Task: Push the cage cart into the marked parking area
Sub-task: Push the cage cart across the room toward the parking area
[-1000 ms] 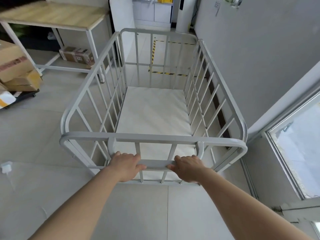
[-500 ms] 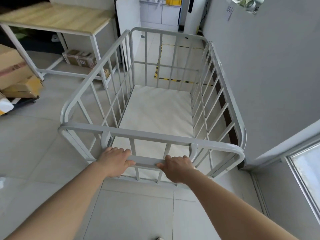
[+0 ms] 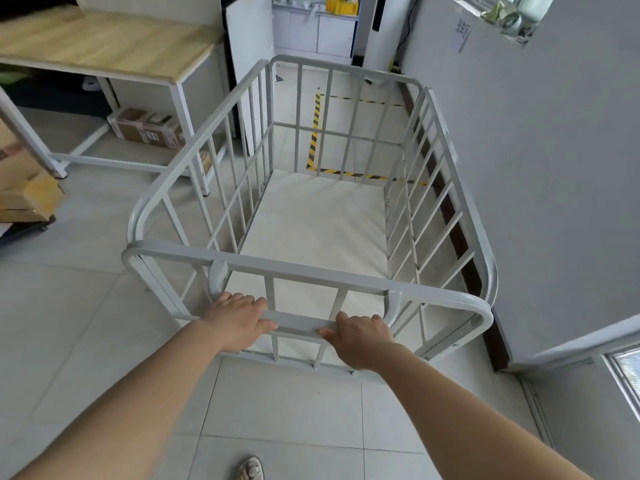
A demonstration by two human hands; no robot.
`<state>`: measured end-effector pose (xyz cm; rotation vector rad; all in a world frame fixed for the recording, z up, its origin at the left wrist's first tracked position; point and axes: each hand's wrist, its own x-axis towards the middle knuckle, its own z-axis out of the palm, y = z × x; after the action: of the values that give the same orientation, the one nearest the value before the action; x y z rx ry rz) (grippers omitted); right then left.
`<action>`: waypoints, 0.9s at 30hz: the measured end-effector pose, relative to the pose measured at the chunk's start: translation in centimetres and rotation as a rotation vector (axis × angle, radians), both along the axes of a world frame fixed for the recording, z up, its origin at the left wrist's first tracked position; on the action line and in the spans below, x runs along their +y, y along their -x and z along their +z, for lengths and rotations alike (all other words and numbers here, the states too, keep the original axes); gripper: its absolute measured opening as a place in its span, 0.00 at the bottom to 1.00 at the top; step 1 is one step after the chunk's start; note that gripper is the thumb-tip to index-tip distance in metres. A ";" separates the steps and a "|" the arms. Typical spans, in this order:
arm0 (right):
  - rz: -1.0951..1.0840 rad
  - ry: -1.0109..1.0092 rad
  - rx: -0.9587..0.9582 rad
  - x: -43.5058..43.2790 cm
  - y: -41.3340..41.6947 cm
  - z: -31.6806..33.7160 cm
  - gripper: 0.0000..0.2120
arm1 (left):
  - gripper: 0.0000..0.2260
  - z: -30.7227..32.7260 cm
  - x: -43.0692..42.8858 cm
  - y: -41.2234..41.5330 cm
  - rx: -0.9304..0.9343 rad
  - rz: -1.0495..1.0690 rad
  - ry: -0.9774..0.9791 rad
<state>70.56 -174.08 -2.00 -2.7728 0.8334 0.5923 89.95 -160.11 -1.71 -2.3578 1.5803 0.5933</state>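
Hands: left hand and right hand have fingers clamped on the cage cart push bar. The cart sits short of the hazard-taped parking area at 12 o'clock. Its right side runs near the wall at 2 o'clock; a veer could scrape it, or overrun the tape.

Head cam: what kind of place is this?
Probably a small stockroom or back-of-office storage area. Yellow-black hazard tape marks a floor bay beside the wall, cardboard boxes sit under a wooden worktable, and both hands grip a white cage cart.
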 end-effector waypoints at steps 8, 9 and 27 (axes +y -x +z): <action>-0.050 0.014 0.014 -3.3 -7.6 0.3 0.30 | 0.21 -0.1 -4.3 -8.1 0.028 -0.036 -0.006; -0.056 0.017 0.010 -3.6 -8.5 0.2 0.30 | 0.21 -0.2 -4.8 -9.1 0.031 -0.040 -0.012; -0.095 -0.007 -0.059 -11.4 -26.2 -0.4 0.29 | 0.15 0.3 -14.1 -27.9 -0.025 -0.106 -0.073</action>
<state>96.71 -185.48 -2.41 -2.7124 0.9419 0.4935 117.81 -174.19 -1.41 -2.2051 1.6319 0.5856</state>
